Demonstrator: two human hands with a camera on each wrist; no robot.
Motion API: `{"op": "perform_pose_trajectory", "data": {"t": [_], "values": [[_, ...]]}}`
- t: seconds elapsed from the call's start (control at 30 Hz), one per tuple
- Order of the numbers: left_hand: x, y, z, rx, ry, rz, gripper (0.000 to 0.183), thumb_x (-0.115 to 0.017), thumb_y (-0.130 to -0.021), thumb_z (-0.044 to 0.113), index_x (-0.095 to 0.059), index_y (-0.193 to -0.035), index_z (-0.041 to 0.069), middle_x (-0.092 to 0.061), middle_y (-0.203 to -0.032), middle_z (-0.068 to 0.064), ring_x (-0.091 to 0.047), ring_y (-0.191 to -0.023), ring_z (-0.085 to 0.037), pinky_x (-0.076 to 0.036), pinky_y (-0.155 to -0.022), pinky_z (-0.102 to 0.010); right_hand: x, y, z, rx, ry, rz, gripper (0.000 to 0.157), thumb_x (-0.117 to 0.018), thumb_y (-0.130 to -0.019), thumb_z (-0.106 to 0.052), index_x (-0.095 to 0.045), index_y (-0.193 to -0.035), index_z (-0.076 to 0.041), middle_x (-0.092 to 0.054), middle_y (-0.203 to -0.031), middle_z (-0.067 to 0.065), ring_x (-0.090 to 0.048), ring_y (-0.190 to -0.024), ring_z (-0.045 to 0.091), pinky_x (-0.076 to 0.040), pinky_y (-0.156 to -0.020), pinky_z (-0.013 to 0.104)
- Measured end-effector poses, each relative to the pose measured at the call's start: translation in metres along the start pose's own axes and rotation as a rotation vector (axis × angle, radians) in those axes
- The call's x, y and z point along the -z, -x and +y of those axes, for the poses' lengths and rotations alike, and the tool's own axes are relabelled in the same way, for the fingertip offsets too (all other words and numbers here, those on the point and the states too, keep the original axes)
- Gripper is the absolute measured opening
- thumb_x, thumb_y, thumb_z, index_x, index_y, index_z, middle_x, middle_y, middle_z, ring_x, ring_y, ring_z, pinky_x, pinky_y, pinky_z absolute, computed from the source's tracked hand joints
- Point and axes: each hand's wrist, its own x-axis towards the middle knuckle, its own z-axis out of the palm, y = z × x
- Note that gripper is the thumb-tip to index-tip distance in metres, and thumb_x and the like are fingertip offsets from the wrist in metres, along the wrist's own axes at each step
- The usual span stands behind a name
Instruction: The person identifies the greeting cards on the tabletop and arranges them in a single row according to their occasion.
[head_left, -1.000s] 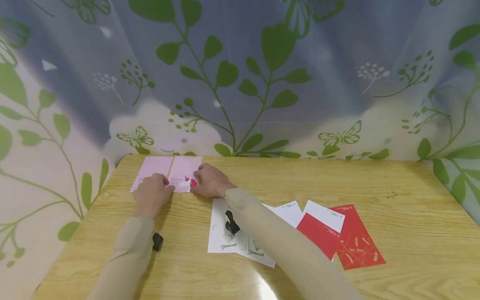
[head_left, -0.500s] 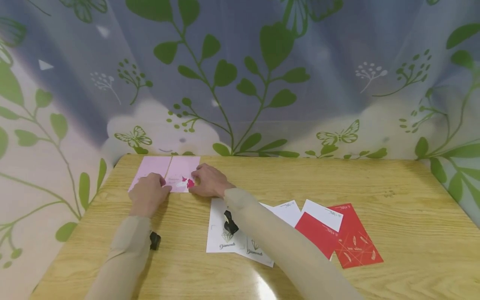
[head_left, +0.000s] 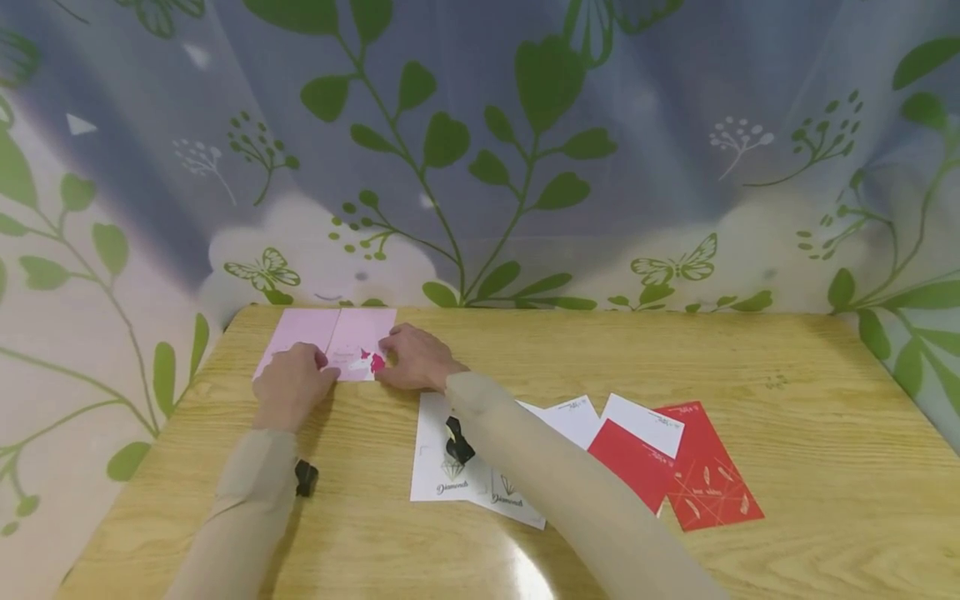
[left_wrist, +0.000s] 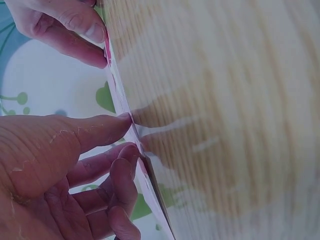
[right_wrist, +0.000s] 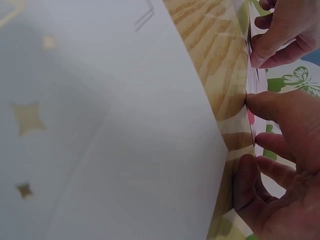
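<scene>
Two pink cards lie flat side by side at the table's back left. The right pink card (head_left: pixel 363 333) carries a white and magenta figure near its lower right corner. My left hand (head_left: pixel 288 383) covers the lower part of the left pink card (head_left: pixel 303 325), its thumb and forefinger tips touching the cards near the seam. At the right card's outer edge is my right hand (head_left: pixel 416 358), with thumb and fingertips resting there. In the left wrist view the left hand (left_wrist: pixel 55 155) has its other fingers bent. The right wrist view shows the right hand (right_wrist: pixel 290 155) against the card's edge.
White cards printed "Diamonds" (head_left: pixel 438 433) lie overlapping below my right forearm, which hides part of them. Further right, a red card (head_left: pixel 716 492) overlaps a red and white one (head_left: pixel 641 462). A patterned curtain (head_left: pixel 480 167) hangs behind the wooden table (head_left: pixel 810 392).
The gap between the two pink cards has narrowed to a thin line. Both hands stay at the cards with little movement. The head view has shifted slightly.
</scene>
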Motion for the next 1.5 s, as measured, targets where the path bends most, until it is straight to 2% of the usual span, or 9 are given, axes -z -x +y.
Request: {"op": "perform_pose_trajectory", "data": {"t": [0.13, 0.33, 0.43, 0.53, 0.73, 0.83, 1.07, 1.33, 1.5], "values": [[0.001, -0.002, 0.001, -0.005, 0.004, 0.024, 0.026, -0.062, -0.092, 0.027, -0.067, -0.098, 0.002, -0.069, -0.093, -0.022, -0.063, -0.080, -0.036, -0.048, -0.064, -0.049, 0.002, 0.001, 0.003, 0.012, -0.039, 0.003, 0.055, -0.067, -0.097, -0.037, -0.056, -0.147, -0.016, -0.049, -0.158, 0.005, -0.046, -0.146, 0.022, -0.039, -0.119, 0.037], [0.005, 0.000, 0.007, -0.022, 0.040, 0.076, 0.030, -0.057, -0.094, 0.029, -0.070, -0.101, 0.003, -0.072, -0.099, -0.024, -0.067, -0.083, -0.039, -0.048, -0.062, -0.049, 0.010, 0.007, 0.012, 0.023, -0.288, 0.009, 0.063, -0.068, -0.096, -0.031, -0.047, -0.152, -0.009, -0.051, -0.156, 0.008, -0.044, -0.148, 0.026, -0.035, -0.122, 0.038], [0.009, 0.002, 0.016, -0.048, 0.072, 0.066, 0.033, -0.058, -0.096, 0.032, -0.071, -0.105, 0.004, -0.073, -0.099, -0.022, -0.067, -0.081, -0.036, -0.049, -0.061, -0.045, 0.019, 0.015, 0.017, 0.019, -0.338, 0.005, 0.064, -0.068, -0.096, -0.031, -0.047, -0.152, -0.009, -0.051, -0.156, 0.008, -0.046, -0.146, 0.026, -0.037, -0.121, 0.039], [0.012, 0.006, 0.027, -0.076, 0.114, 0.030, 0.034, -0.060, -0.097, 0.035, -0.071, -0.107, 0.004, -0.074, -0.099, -0.019, -0.067, -0.080, -0.031, -0.048, -0.062, -0.040, 0.028, 0.025, 0.024, 0.002, -0.336, 0.001, 0.062, -0.067, -0.097, -0.035, -0.048, -0.152, -0.014, -0.052, -0.155, 0.007, -0.048, -0.145, 0.026, -0.039, -0.119, 0.041], [0.014, 0.014, 0.042, -0.147, 0.128, -0.024, 0.034, -0.061, -0.098, 0.035, -0.072, -0.111, 0.006, -0.075, -0.098, -0.014, -0.069, -0.083, -0.028, -0.052, -0.066, -0.040, 0.040, 0.044, 0.044, -0.011, -0.384, 0.003, 0.055, -0.064, -0.099, -0.036, -0.052, -0.149, -0.015, -0.052, -0.155, 0.005, -0.046, -0.146, 0.027, -0.040, -0.118, 0.044], [0.013, 0.018, 0.049, -0.189, 0.129, -0.064, 0.031, -0.063, -0.097, 0.033, -0.071, -0.113, 0.007, -0.075, -0.096, -0.009, -0.068, -0.084, -0.025, -0.051, -0.066, -0.037, 0.044, 0.052, 0.056, 0.003, -0.381, 0.013, 0.053, -0.064, -0.099, -0.035, -0.055, -0.146, -0.012, -0.055, -0.151, 0.006, -0.051, -0.142, 0.027, -0.041, -0.116, 0.044], [0.008, 0.025, 0.058, -0.287, 0.136, -0.148, 0.034, -0.068, -0.095, 0.033, -0.070, -0.117, 0.008, -0.074, -0.098, -0.006, -0.066, -0.085, -0.021, -0.049, -0.070, -0.034, 0.053, 0.079, 0.075, 0.021, -0.323, 0.002, 0.047, -0.067, -0.098, -0.032, -0.062, -0.138, -0.008, -0.064, -0.138, 0.010, -0.069, -0.115, 0.024, -0.052, -0.104, 0.041], [-0.004, 0.030, 0.071, -0.463, 0.164, -0.353, 0.052, -0.080, -0.086, 0.031, -0.066, -0.128, 0.003, -0.070, -0.116, -0.015, -0.068, -0.096, -0.023, -0.055, -0.085, -0.040, 0.061, 0.107, 0.085, 0.010, -0.226, -0.047, 0.049, -0.077, -0.091, -0.031, -0.067, -0.132, -0.006, -0.068, -0.130, 0.011, -0.066, -0.114, 0.025, -0.052, -0.102, 0.042], [-0.011, 0.036, 0.079, -0.512, 0.141, -0.407, 0.067, -0.088, -0.078, 0.032, -0.064, -0.132, 0.001, -0.066, -0.118, -0.018, -0.060, -0.092, -0.020, -0.052, -0.085, -0.038, 0.057, 0.115, 0.087, -0.027, -0.137, -0.097, 0.058, -0.085, -0.084, -0.037, -0.067, -0.132, -0.008, -0.068, -0.123, 0.005, -0.057, -0.105, 0.021, -0.050, -0.095, 0.039]]}}
